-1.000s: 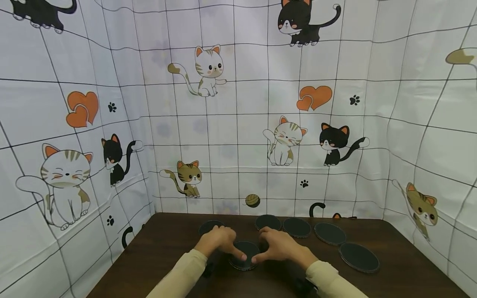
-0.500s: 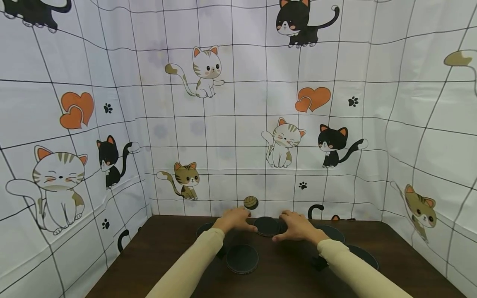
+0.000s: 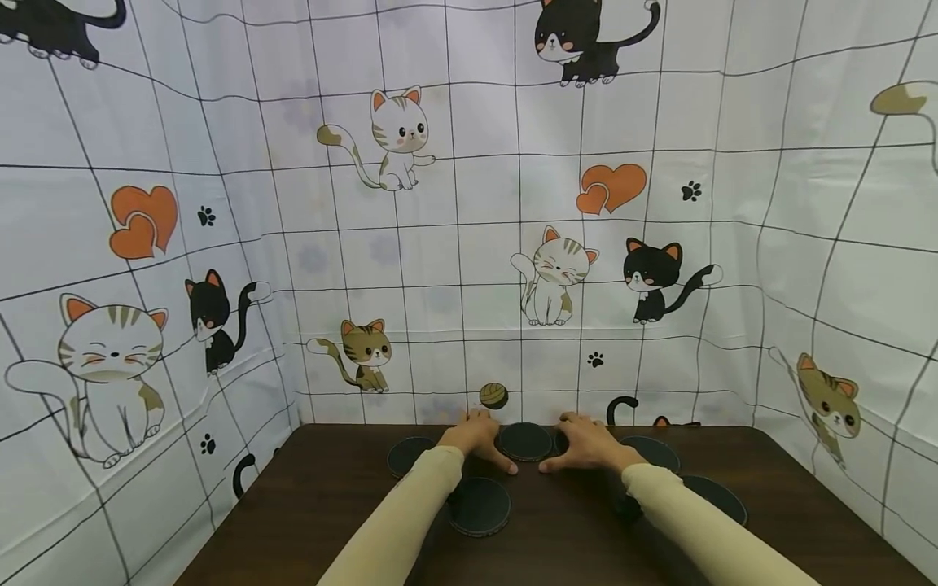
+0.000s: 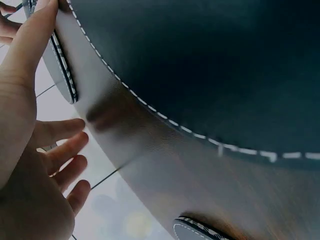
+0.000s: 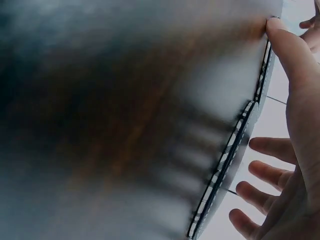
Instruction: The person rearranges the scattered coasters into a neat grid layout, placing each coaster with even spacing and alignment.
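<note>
Several round dark coasters with pale stitched rims lie flat on a brown table. My left hand [image 3: 479, 439] is at the left side of the back-middle coaster [image 3: 525, 441], thumb pointing inward. On its other side is my right hand [image 3: 586, 443], which partly hides another coaster. The thumbs stay apart from each other. In the left wrist view the left fingers [image 4: 65, 147] are spread and loosely bent, above a large near coaster [image 4: 200, 60]. The right wrist view has the right thumb at a coaster edge [image 5: 262, 75], its other fingers spread beside a second coaster [image 5: 220, 175].
One coaster [image 3: 409, 457] lies back left, another [image 3: 479, 506] in front of the hands. Two more, the back-right coaster [image 3: 652, 452] and the right coaster [image 3: 714, 498], are partly behind the right arm. A cat-print curtain [image 3: 440, 244] surrounds the table [image 3: 330, 505].
Both hands have gone from around the front-middle coaster to the back-middle one. Over the last half second the left hand has shifted right, closer to it. The coasters look unmoved.
</note>
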Demonstrator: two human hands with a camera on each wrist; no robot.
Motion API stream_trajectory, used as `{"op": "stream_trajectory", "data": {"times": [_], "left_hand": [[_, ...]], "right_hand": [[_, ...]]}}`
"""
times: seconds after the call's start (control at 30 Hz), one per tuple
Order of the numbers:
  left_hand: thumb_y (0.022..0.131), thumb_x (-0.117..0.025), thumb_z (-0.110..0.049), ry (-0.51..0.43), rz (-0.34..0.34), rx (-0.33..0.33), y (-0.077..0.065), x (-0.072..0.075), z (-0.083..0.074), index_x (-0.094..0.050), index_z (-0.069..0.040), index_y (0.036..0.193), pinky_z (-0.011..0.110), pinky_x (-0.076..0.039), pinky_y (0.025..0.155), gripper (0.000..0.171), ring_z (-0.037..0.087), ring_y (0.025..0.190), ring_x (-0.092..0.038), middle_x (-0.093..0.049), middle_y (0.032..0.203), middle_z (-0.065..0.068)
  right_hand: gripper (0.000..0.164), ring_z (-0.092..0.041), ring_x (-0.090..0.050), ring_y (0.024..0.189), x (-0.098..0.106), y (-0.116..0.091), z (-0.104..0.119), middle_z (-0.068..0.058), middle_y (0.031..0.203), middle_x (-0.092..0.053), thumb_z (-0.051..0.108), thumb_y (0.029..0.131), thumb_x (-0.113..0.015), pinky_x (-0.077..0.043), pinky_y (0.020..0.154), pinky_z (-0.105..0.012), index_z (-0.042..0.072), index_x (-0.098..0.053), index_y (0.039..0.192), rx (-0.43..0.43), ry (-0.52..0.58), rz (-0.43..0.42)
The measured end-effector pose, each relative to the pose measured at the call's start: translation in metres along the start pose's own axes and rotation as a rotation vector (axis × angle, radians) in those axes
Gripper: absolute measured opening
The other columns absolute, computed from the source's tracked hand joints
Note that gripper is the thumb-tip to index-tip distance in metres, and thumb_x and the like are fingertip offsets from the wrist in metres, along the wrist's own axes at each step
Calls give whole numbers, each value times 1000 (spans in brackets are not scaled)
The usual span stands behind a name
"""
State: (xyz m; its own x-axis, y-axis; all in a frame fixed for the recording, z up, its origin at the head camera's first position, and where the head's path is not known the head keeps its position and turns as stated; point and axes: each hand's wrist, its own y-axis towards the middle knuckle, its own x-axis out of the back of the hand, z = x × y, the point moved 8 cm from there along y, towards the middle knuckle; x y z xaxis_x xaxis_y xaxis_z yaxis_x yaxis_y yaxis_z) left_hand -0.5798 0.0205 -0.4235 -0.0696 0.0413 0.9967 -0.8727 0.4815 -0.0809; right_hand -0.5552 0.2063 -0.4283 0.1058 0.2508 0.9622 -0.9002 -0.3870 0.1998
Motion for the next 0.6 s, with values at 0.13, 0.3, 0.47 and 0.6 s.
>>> {"op": "stream_trajectory", "data": {"times": [0.13, 0.3, 0.47, 0.6], "left_hand": [[76, -75, -75, 2, -10, 20, 2, -1, 0, -68, -17, 128, 56, -27, 113, 79, 33, 134, -42, -52, 140, 11], [80, -72, -73, 9, -15, -14, 5, -2, -6, -70, -15, 118, 50, -36, 107, 69, 29, 122, -48, -55, 127, 8], [81, -73, -70, 11, -11, -20, 9, 0, -10, -70, -15, 114, 45, -39, 98, 64, 26, 109, -50, -55, 116, 6], [82, -73, -70, -7, -21, -8, 12, 2, -8, -70, -14, 118, 48, -39, 102, 67, 28, 117, -51, -57, 122, 8]], "right_hand": [[93, -46, -48, 127, -2, 2, 1, -23, 142, -50, 73, 73, -77, -36, 97, -68, 3, -65, 134, 6, 15, 8], [86, -47, -49, 125, -6, 3, 2, -25, 142, -50, 67, 77, -79, -35, 96, -71, 4, -66, 133, 28, 57, 32], [79, -45, -51, 124, -8, 6, 2, -26, 140, -51, 62, 80, -80, -37, 95, -70, 1, -68, 130, 36, 97, 18], [74, -45, -52, 123, -6, 12, 1, -26, 138, -52, 57, 82, -81, -37, 96, -68, 0, -70, 127, 34, 128, -10]]}}
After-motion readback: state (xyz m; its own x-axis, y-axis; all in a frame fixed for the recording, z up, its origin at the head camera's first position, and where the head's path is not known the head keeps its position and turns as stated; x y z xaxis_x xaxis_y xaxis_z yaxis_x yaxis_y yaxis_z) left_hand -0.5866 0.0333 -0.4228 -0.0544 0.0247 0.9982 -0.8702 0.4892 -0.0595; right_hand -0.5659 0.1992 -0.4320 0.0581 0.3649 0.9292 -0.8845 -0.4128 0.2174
